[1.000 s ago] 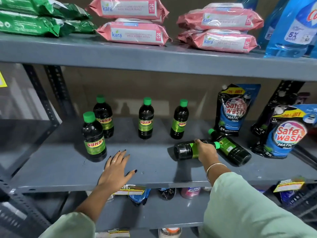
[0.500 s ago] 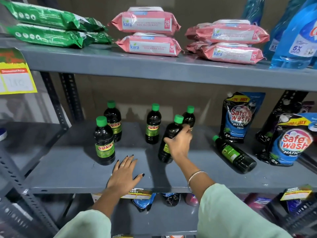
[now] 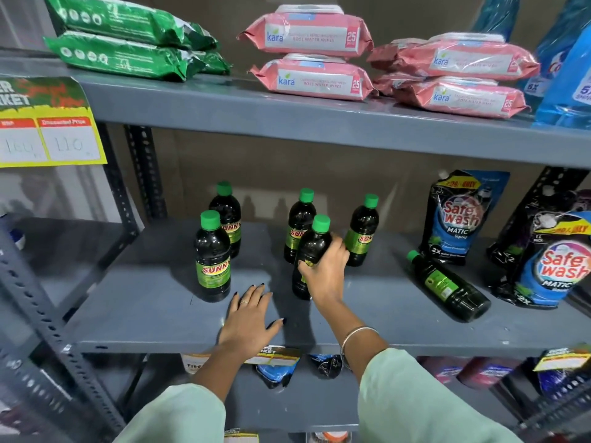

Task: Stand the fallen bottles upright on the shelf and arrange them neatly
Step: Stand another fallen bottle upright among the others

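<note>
Gripping a dark bottle (image 3: 309, 251) with a green cap around its middle, the right hand (image 3: 324, 273) holds it nearly upright, leaning slightly to the right, with its base at or just above the grey shelf (image 3: 144, 308); whether it touches cannot be told. The right hand's fingers (image 3: 337, 247) are wrapped round the bottle's body, thumb on the near side.

The left hand (image 3: 248, 318) lies palm-down on the shelf near its front edge, fingers (image 3: 256, 294) lightly spread and holding nothing, just beside the front-left bottle (image 3: 212, 257).

Four more bottles stand upright: the front-left one, one behind it (image 3: 227, 215), one directly behind the held bottle (image 3: 299, 222), and one to the right of the hand (image 3: 363, 231). A sixth bottle (image 3: 447, 286) lies on its side further right, cap pointing toward the back left, base toward the front right, near the blue detergent pouches (image 3: 460, 215).

On the shelf above rest pink wipe packs (image 3: 313, 59) and green packs (image 3: 128, 39). A yellow price tag (image 3: 51, 132) hangs at the left.
</note>
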### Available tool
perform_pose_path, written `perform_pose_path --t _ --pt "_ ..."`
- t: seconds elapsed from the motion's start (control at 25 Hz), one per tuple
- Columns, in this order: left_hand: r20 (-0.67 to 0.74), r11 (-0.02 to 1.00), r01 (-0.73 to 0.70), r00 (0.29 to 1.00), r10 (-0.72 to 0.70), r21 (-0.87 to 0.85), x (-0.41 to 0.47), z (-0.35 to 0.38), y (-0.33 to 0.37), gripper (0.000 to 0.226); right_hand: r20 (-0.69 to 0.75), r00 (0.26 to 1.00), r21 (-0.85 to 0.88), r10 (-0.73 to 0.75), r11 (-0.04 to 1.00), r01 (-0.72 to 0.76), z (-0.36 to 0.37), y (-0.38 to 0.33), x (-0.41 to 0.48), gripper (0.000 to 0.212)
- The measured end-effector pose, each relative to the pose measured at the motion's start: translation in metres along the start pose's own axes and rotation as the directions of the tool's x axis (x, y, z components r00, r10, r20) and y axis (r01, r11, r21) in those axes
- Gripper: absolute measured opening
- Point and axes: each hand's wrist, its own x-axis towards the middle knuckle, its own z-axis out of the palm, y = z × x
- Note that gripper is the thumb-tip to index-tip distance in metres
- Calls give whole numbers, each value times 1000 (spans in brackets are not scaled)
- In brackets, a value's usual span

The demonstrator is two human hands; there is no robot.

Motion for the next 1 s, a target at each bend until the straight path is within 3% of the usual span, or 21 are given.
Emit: perform_pose_path --t 0.16,0.32,0.48,0.64,0.8,0.92,1.0 --pt "-4 1000 -2 1000 2 11 -1 0 1 69 -16 992 219 126 968 -120 7 16 -14 91" --pt "-6 1000 -6 1000 6 11 0 1 -1 70 74 954 359 289 885 -296 20 34 -25 78" --pt "-8 1000 -4 1000 4 -3 0 2 -1 70 73 948 289 309 903 -317 25 36 -25 53" --pt "-7 1000 -5 1000 5 -9 0 2 -1 70 74 967 234 246 938 -256 26 36 -22 63" --pt "-13 1000 -10 1000 10 -6 0 2 -1 69 100 965 257 244 930 -262 29 34 -22 51" --pt "-13 1000 -4 1000 4 -15 0 1 -1 70 68 976 133 205 968 -213 30 32 -18 61" --pt "-6 1000 -7 1000 6 -8 0 1 -1 70 85 979 147 186 969 -197 31 31 -18 63"
